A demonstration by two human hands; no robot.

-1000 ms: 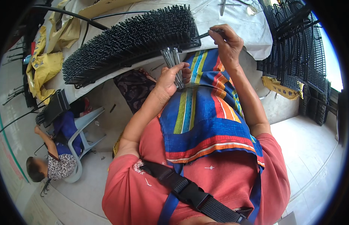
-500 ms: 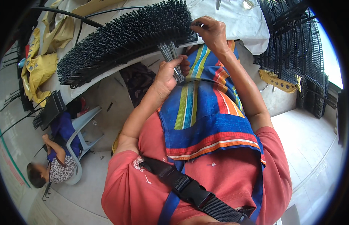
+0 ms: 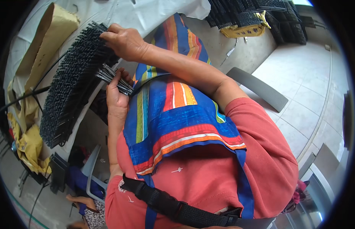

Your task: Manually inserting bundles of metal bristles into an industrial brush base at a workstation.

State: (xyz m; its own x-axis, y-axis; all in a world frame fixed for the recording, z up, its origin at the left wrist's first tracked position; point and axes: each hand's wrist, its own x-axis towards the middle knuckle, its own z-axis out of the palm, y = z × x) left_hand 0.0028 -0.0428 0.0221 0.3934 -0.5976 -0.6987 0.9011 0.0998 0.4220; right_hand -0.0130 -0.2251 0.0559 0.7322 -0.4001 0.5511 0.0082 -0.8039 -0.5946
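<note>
A long black block of dense upright pins (image 3: 72,76) lies along the table edge at my left. Near its far end my right hand (image 3: 126,41) is closed, thumb and fingers pinched at the outer pins; what they hold is hidden. Just below it, my left hand (image 3: 118,93) grips a bundle of thin grey metallic rods (image 3: 113,79), which slants across the fingers beside the block's edge. Behind the left hand, a blue striped apron (image 3: 173,110) covers my lap.
White sheeting (image 3: 154,11) covers the table. Brown and yellow sacks (image 3: 32,145) lie beyond the block. Stacked black mesh racks (image 3: 244,11) stand at the far right, above a yellow bag (image 3: 244,31). At the lower left another person (image 3: 87,212) sits by a pale chair (image 3: 92,173).
The view has turned, so block and hands appear further left. My right hand has gone from the block's end to over its pins; my left still holds the rods.
</note>
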